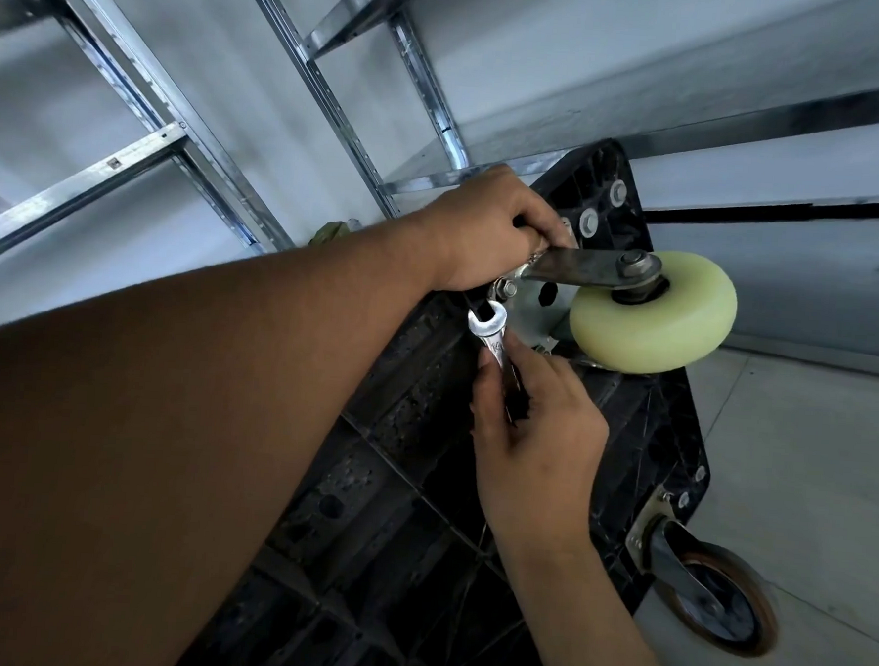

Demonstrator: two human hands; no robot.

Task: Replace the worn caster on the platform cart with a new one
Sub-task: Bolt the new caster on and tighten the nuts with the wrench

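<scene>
The black platform cart [409,464] stands on its side with its ribbed underside toward me. A caster with a pale yellow wheel [652,320] sits at the cart's upper corner on a metal bracket. My left hand [490,228] grips the base of that bracket, fingers curled over the cart's edge. My right hand [535,421] pinches a small silver wrench [491,336], its open jaw just below a nut [507,287] on the mounting plate.
A second caster [719,602] with a brown-rimmed wheel is mounted at the cart's lower right corner. Two bolt heads [588,221] show near the top corner. Metal shelving uprights [333,94] stand behind the cart. Pale floor tiles [805,458] lie at right.
</scene>
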